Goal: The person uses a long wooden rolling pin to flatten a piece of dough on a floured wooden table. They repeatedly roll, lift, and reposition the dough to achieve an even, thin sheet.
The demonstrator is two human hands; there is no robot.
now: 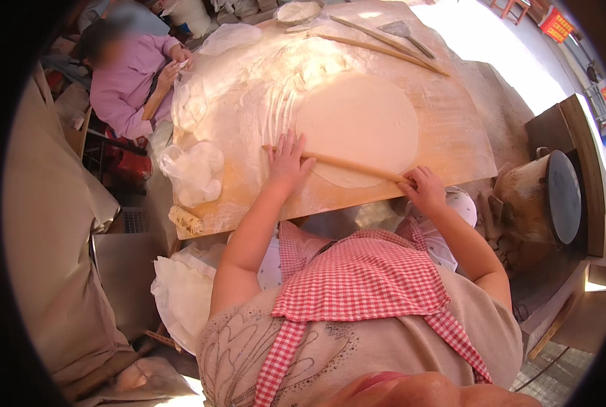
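Observation:
A large round sheet of rolled dough (359, 122) lies on a floured wooden board (455, 147). Across its near part rests a thin wooden rolling pin (353, 164), slanting down to the right. My left hand (286, 163) lies over the pin's left end with its fingers spread and the palm down. At the pin's right end, my right hand (422, 188) has its fingers bent over the tip. Loose flour (308, 61) is heaped beyond the dough, with finger-like streaks running down from it on the left side.
Two long wooden sticks (384, 49) and a scraper (409, 36) lie at the board's far right. Plastic bags with pale contents (196, 170) line its left side, near a co-worker (130, 81). A lidded metal pot (537, 198) stands at right.

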